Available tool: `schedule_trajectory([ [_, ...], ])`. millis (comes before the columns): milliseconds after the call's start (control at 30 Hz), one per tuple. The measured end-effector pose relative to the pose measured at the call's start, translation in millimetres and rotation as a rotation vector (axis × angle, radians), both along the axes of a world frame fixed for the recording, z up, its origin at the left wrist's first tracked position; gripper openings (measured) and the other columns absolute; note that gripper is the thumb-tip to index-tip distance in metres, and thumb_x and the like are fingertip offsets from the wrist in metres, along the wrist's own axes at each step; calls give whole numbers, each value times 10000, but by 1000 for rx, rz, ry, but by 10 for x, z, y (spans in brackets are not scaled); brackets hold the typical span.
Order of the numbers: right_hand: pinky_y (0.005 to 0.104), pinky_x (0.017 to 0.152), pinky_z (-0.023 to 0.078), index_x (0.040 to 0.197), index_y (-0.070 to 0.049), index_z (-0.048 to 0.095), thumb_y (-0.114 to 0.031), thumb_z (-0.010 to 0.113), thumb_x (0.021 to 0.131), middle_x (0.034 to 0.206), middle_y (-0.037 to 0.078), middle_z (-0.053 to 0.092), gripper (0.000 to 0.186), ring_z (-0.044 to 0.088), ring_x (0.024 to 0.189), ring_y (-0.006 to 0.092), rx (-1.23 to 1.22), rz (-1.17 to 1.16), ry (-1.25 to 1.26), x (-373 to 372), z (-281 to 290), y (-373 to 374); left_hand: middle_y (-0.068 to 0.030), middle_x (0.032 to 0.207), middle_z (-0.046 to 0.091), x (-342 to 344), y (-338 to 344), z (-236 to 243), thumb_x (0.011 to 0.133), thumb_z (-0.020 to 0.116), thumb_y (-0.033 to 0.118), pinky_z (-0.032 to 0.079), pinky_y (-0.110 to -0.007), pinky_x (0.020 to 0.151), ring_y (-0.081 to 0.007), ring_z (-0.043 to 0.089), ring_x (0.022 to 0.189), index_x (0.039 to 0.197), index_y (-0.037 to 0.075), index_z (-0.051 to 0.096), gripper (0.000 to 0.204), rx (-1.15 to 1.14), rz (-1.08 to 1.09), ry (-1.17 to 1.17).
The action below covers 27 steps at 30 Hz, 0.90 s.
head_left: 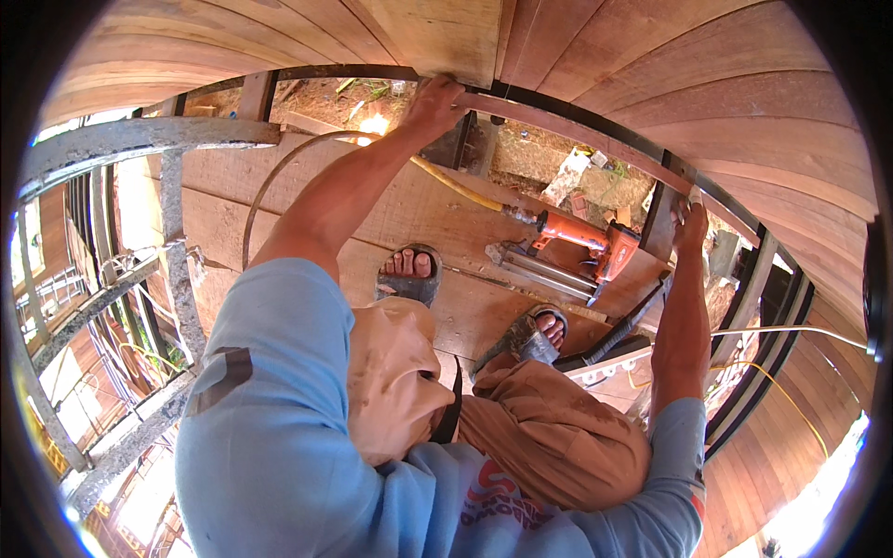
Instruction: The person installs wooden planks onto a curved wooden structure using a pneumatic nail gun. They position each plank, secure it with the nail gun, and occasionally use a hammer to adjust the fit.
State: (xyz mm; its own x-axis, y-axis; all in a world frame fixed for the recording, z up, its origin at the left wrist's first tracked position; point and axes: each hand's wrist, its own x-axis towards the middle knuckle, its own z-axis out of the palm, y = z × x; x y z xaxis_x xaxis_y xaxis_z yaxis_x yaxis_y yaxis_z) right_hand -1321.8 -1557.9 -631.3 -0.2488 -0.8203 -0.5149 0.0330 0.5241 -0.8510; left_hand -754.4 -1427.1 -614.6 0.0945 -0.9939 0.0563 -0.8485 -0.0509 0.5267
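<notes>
Board (558,122), narrow and reddish, lies straight ahead of the crouching person, just under the dark curved rail (595,124) at the lower edge of the plank wall (707,84). Its long axis runs crosswise between the two hands, bowed by the lens and dropping toward the right of the view. Left hand (434,104) meets it at its left end; right hand (689,223) reaches up to it from below, farther along to the right. Neither is clearly nearer — both touch it, with the middle stretch free between them.

The left fingers bend up under the wall, their tips partly lost in shadow, so I cannot tell whether they clamp the wood or only press on it. On the right, one finger points up against the board while the others curl; how firmly they close cannot be told either.

An orange nail gun (595,244) lies on the floor planks (363,209) below the board, closer to the right hand than the left.

As for writing, the blue shirt (279,372) carries red and dark printed lettering across the chest — upside down here and partly folded. I make out no label on the board.
</notes>
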Motion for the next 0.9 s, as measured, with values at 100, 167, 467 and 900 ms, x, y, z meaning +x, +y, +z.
schedule_trajectory([
  [100, 390, 912, 466, 1369, -131, 532, -380, 588, 981, 1264, 12, 556, 465, 557, 1150, 189, 2, 14, 27, 136, 53, 31, -190, 1162, 628, 11, 32, -55, 834, 746, 162, 492, -468, 951, -382, 596, 1109, 1150, 22, 670, 354, -25, 5, -23],
  [167, 385, 909, 466, 1368, -135, 533, -380, 596, 977, 1263, 12, 555, 466, 553, 1157, 187, 1, 9, 45, 179, 111, 52, -189, 1148, 632, -9, 24, -59, 843, 734, 155, 496, -469, 941, -385, 601, 1094, 1140, 29, 675, 328, -32, -1, -42],
  [467, 366, 870, 479, 1364, -132, 546, -390, 627, 963, 1282, 23, 550, 483, 566, 1137, 191, -24, 6, 36, 127, 70, 45, -176, 1081, 634, -57, -8, -55, 844, 725, 144, 497, -479, 906, -391, 606, 1046, 1077, 54, 686, 252, -81, -3, -93],
  [900, 377, 859, 456, 1390, -106, 530, -421, 670, 930, 1390, 15, 526, 575, 564, 1162, 201, -15, -27, -12, -47, -62, 9, -171, 1110, 625, -57, -28, -90, 852, 718, 103, 512, -482, 879, -386, 614, 1048, 1102, 62, 670, 258, -70, -7, -89],
])
